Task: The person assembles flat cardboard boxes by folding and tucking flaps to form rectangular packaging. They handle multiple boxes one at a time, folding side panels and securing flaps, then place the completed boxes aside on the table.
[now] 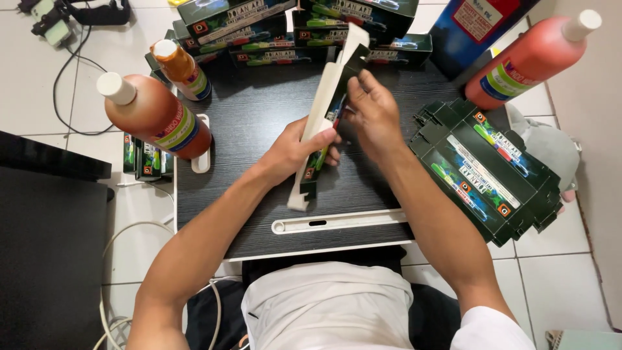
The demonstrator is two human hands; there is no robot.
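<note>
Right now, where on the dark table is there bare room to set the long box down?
The left hand and right hand hold the long box above the table. Bare patches: between the orange bottles and the left hand, and the near edge by the white slot. Crowded: the far edge with stacked boxes, and the right edge under the flat cartons.

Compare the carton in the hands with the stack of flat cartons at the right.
The carton is partly opened, showing its white inside; the stack lies flat, printed sides up. The carton is held up off the desk by left hand and right hand; the stack rests untouched. Both share dark green printing.
</note>
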